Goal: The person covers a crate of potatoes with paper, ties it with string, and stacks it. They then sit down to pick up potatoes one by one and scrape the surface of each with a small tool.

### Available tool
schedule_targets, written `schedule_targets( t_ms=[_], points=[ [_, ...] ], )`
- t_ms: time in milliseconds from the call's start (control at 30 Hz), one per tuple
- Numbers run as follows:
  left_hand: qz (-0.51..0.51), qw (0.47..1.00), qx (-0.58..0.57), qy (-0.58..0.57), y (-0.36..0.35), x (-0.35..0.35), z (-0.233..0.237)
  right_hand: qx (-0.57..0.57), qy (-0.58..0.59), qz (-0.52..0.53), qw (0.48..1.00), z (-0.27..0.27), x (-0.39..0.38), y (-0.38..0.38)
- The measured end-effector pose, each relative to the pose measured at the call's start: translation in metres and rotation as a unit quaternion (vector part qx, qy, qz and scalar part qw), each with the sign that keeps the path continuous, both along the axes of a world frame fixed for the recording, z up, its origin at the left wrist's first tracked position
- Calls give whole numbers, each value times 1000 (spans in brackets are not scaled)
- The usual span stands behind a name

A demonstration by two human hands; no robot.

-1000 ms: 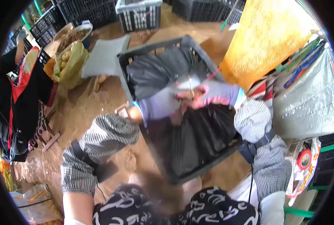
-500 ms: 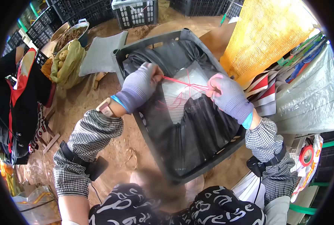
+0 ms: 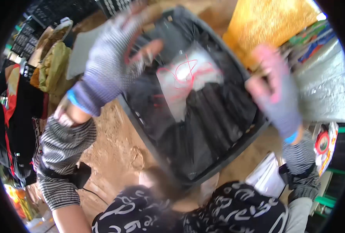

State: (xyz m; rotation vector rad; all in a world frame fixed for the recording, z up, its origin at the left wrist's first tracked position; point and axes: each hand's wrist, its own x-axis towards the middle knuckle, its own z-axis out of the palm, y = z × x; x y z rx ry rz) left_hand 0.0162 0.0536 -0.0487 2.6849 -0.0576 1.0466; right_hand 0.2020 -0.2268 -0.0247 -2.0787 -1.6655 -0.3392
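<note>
Hands (image 3: 112, 56) (image 3: 279, 87) uncurled near crate (image 3: 149, 143)

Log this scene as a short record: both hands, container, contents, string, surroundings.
Left hand: gloved, fingers spread, overlapping the crate's far left corner in view
Right hand: gloved, blurred, off the crate's right side; grip unclear
Container: black crate
Contents: black plastic, a white sheet showing amid it
String: red string, crossing and looping over the white sheet
Surroundings: yellow mesh at upper right

Red string (image 3: 191, 75) now free of the fingers (image 3: 151, 49)
</note>
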Motion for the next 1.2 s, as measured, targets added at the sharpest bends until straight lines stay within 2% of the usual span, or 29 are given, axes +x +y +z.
schedule_targets(
  t_ms=[33, 67, 133, 200, 233, 267, 367, 467, 533, 567, 633, 667, 700, 733, 800, 833, 867, 900, 933, 967, 1000, 1067, 1100, 1167, 1200],
  points=[
    [29, 994, 97, -40, -11, 4, 15, 45, -47, -18, 998, 9, 9, -5],
    [-32, 997, 54, 49, -34, 12, 3, 4, -37, -28, 999, 2, 8, -2],
    [-152, 964, -28, 217, -87, 14, -25, -82, -47, -12, 995, -31, -6, 10],
    [-238, 924, -67, 291, -113, 6, -124, -237, 17, 91, 967, -110, -27, 8],
    [-248, 907, -102, 326, -117, 6, -130, -242, 52, 82, 965, -114, -28, 10],
    [-256, 886, -132, 362, -112, 12, -130, -241, 89, 72, 964, -114, -25, 18],
    [-246, 889, -97, 373, -105, 18, -123, -239, 136, 64, 959, -120, -19, 21],
    [-252, 883, -91, 385, -110, 8, -137, -214, 97, 73, 969, -131, -26, 16],
    [-229, 845, -94, 474, -117, 12, -133, -248, 112, 60, 960, -128, -25, 21],
    [-220, 821, -95, 519, -118, 13, -120, -267, 123, 50, 954, -116, -25, 20],
    [-122, 824, -162, 529, -125, 10, -89, -292, 184, -9, 939, -79, -27, 23],
    [-74, 808, -197, 551, -118, 19, -60, -309, 216, -32, 926, -54, -31, 24],
    [-24, 789, -233, 568, -110, 28, -31, -235, 256, -161, 924, -41, -49, 21],
    [28, 769, -267, 580, -103, 37, -1, -164, 325, -231, 902, -34, -56, 12],
    [-4, 835, -214, 507, -42, 65, 50, -20, 433, -385, 815, -21, -70, -11],
    [-16, 864, -183, 468, -12, 79, 75, 83, 531, -465, 704, -8, -80, -21],
    [81, 899, -229, 364, 33, 59, 31, 222, 585, -531, 571, 5, -91, -31],
    [135, 872, -179, 436, 69, 76, 39, 169, 533, -619, 551, -4, -103, -37],
    [168, 858, -158, 458, 112, 78, 9, 181, 528, -645, 521, -28, -115, -42],
    [279, 791, -302, 453, 131, 93, -4, 194, 523, -670, 490, -50, -128, -47],
    [203, 807, -294, 470, 200, 88, -73, 209, 516, -693, 459, -74, -141, -52],
    [70, 748, -490, 442, 247, 111, -163, 248, 543, -691, 407, -112, -154, -48],
    [87, 699, -533, 470, 244, 132, -167, 267, 556, -689, 380, -128, -165, -45],
    [105, 607, -528, 585, 217, 167, -134, 306, 584, -674, 333, -159, -174, -38],
    [140, 572, -526, 613, 216, 179, -126, 308, 608, -655, 326, -156, -169, -38]
  ],
)
